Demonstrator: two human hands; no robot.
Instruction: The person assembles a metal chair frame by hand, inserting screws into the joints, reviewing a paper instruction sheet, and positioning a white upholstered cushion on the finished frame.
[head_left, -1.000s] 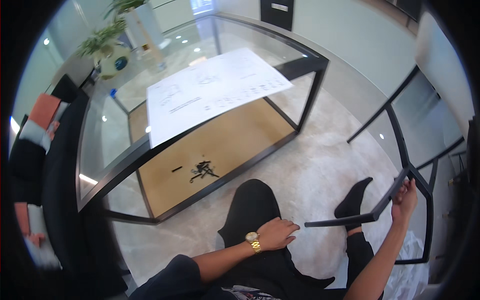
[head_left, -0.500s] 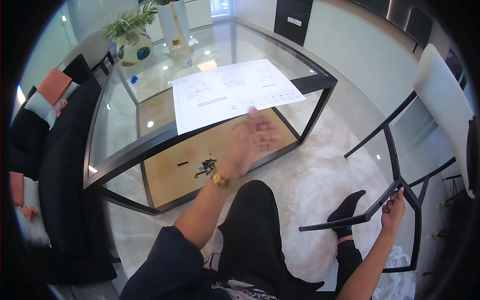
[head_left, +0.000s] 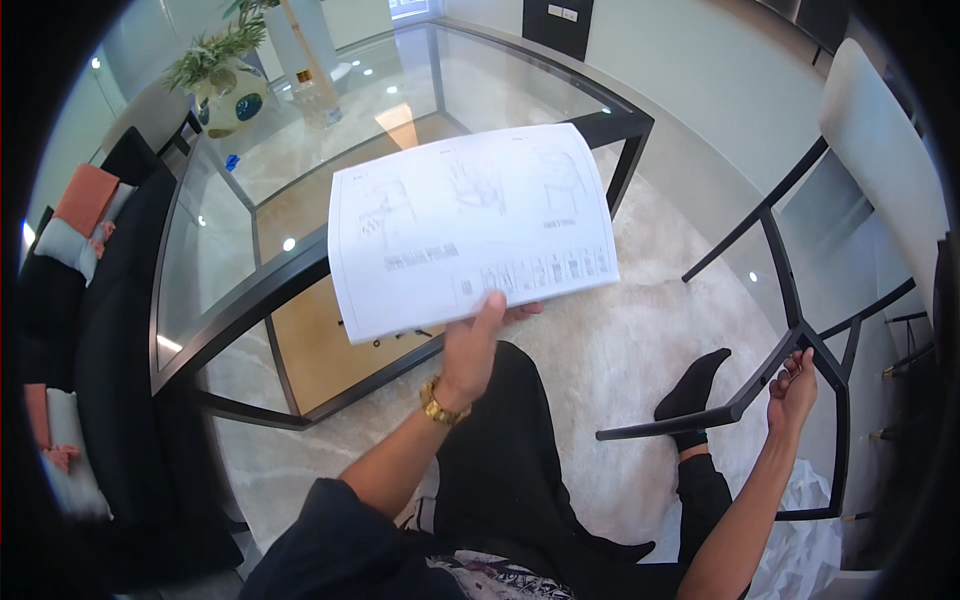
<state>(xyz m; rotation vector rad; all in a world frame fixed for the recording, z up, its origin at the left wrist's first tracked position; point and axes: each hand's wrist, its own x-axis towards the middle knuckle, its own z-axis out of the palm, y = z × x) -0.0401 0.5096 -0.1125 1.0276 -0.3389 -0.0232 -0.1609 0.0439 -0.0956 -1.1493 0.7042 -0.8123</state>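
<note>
My left hand (head_left: pixel 477 352), with a gold watch at its wrist, pinches the lower edge of a white instruction sheet (head_left: pixel 470 225) printed with line drawings. Thumb in front, fingers behind, it holds the paper tilted up over the near edge of the glass table (head_left: pixel 290 290). At the right, my right hand (head_left: pixel 792 392) is closed around a black chair frame (head_left: pixel 752 396) near the joint of its bars. Part of a few dark bolts (head_left: pixel 400 335) shows on the table's lower shelf; the sheet hides the others.
A vase with greenery (head_left: pixel 230 98) and a reed diffuser (head_left: pixel 318 103) stand on the glass top. To the left is a dark sofa (head_left: pixel 110 350) with cushions. A pale chair seat or back (head_left: pixel 880 120) is at the far right, with plastic wrapping (head_left: pixel 800 530) below.
My left hand, open over the sheet's edge before, has taken hold of the paper and lifted it off the table toward me. My right hand keeps its grip on the chair frame.
</note>
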